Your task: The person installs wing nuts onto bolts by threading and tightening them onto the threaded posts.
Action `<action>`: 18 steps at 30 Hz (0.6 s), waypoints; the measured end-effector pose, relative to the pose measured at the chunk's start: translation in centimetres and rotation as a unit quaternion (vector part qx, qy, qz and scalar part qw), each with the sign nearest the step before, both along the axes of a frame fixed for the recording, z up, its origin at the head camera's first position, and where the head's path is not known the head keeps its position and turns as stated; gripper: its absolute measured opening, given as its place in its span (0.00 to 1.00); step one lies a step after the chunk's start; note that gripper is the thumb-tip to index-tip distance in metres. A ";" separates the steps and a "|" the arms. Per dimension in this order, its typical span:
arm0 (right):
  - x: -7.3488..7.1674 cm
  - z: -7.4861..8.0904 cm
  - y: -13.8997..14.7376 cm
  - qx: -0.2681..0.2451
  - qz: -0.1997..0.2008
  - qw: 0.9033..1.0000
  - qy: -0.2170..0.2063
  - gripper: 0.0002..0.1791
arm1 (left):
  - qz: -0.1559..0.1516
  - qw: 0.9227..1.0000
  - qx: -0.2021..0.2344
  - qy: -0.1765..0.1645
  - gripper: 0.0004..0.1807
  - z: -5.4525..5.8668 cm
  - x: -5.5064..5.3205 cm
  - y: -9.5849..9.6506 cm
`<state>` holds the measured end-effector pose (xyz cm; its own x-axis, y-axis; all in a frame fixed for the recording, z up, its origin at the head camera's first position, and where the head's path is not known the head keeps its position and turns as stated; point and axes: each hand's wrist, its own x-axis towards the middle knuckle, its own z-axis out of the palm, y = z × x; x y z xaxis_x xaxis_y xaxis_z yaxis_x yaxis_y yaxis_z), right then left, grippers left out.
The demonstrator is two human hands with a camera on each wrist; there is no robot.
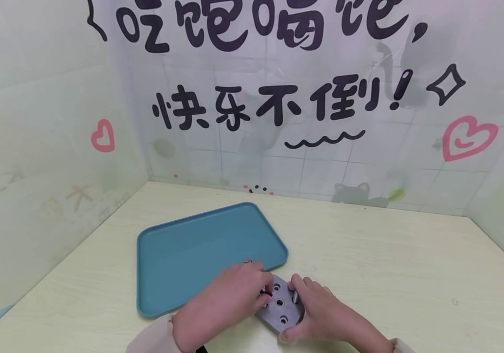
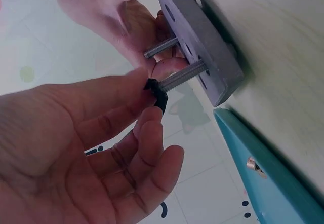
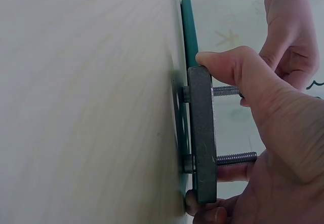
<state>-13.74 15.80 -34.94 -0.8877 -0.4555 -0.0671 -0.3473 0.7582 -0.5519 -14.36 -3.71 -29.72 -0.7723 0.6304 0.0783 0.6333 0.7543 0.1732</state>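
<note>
Teal rect. tray (image 1: 198, 250) at L on pale wood-grain table (image 1: 411, 274). Next, L hand (image 1: 240, 289): thumb + index pinching small blk nut-like pc (image 2: 161, 100) at tip of threaded bolt (image 2: 185, 77). Grey metal plate (image 1: 280, 312) w/ holes is btwn hands, nr tray's R end; 2nd bolt (image 1: 295, 297) also thru it, bolt heads underneath. R hand (image 1: 324, 309) grips plate by opp. edges, thumb vs fingers.

Soft, even light is filling the head view, a violet tint washing the printed wall sheet (image 1: 243, 162) up high. Both wrist views are showing dimmer, cooler tones; in the right one, shadow is darkening the wood-grain tabletop (image 3: 91, 107) beside the metal plate (image 3: 202, 133).
</note>
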 end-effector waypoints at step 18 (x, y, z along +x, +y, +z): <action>0.1 0.1 -0.2 -0.001 -0.007 1.000 -0.010 0.37 | 0.004 0.998 0.011 0.055 0.07 -0.5 0.4 0.3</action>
